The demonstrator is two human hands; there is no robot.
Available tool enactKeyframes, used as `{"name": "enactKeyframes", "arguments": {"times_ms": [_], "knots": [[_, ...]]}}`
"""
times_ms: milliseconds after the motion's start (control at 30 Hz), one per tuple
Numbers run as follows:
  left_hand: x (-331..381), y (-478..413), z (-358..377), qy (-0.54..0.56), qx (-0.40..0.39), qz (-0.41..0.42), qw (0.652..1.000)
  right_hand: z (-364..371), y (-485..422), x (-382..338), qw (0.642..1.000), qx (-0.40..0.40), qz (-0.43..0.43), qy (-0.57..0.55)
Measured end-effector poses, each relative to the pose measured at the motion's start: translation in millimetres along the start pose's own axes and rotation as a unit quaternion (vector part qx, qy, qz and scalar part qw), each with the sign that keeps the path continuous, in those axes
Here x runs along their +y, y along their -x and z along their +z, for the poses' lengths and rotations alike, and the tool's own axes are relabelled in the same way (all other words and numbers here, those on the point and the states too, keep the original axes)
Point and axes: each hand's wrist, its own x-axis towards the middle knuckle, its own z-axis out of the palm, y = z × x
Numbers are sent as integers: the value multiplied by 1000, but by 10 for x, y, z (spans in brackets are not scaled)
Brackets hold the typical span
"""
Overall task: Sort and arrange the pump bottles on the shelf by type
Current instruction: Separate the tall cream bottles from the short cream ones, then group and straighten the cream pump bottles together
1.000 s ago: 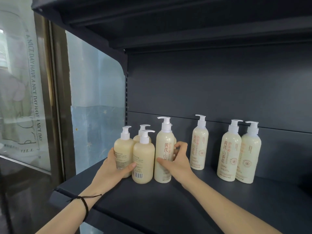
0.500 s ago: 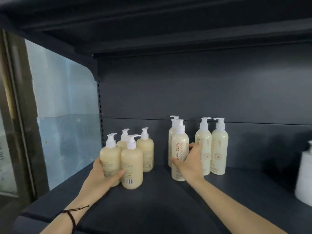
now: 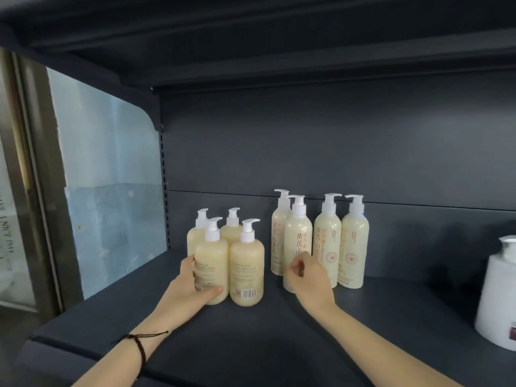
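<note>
The left hand (image 3: 186,289) is wrapped around the front-left short pump bottle (image 3: 211,270): the thumb lies across the lower front of the bottle and the fingers curl behind its left side. A dark cord bracelet (image 3: 140,348) sits on the left wrist. The right hand (image 3: 308,279) is at the lower front of the front tall pump bottle (image 3: 297,241), fingers loosely curled with the fingertips against the label; whether it has a firm hold of the bottle cannot be told.

The short pump bottles form a group of four on the dark shelf (image 3: 279,342): two in front, touching side by side, and two just behind. The front-right short bottle (image 3: 247,273) shows a barcode near its base. Just to the right, apart from this group, stand four tall pump bottles with orange lettering: one rear tall bottle (image 3: 278,238) behind the front one, then two more (image 3: 328,236) (image 3: 354,241) side by side further right. All bottles stand upright, with white pumps and cream-coloured contents.

Well apart at the right edge stands a large white container (image 3: 495,297), partly cut off by the frame. A pale blue panel (image 3: 111,191) closes the left end of the shelf.
</note>
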Motion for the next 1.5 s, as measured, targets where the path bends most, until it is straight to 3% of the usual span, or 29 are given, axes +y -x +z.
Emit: {"name": "enactKeyframes", "arguments": {"times_ms": [100,167,533,700,900,1167,1300,1400,1500], "knots": [[121,54,138,6,11,4,1000,-8,78,-62,989,-144,-10,-28],[164,93,216,3,8,14,1000,11,124,-88,979,-198,-6,-50],[141,93,85,-43,41,19,998,62,95,-111,980,-184,-7,-72],[85,-106,-92,-36,-6,11,999,208,-5,-134,984,-173,13,-48],[-61,-327,-223,-43,-40,66,996,458,-13,-246,993,-93,53,-44],[-114,-633,-512,-230,-31,152,961,692,1,-432,989,-25,134,-53],[-248,-802,-790,-293,47,178,938,767,159,-614,992,10,123,-3],[-422,-1001,-857,-235,45,158,958,926,268,-860,994,-23,102,25],[-540,-1219,-761,-56,-90,114,988,1038,298,-1005,994,-27,101,25]]}}
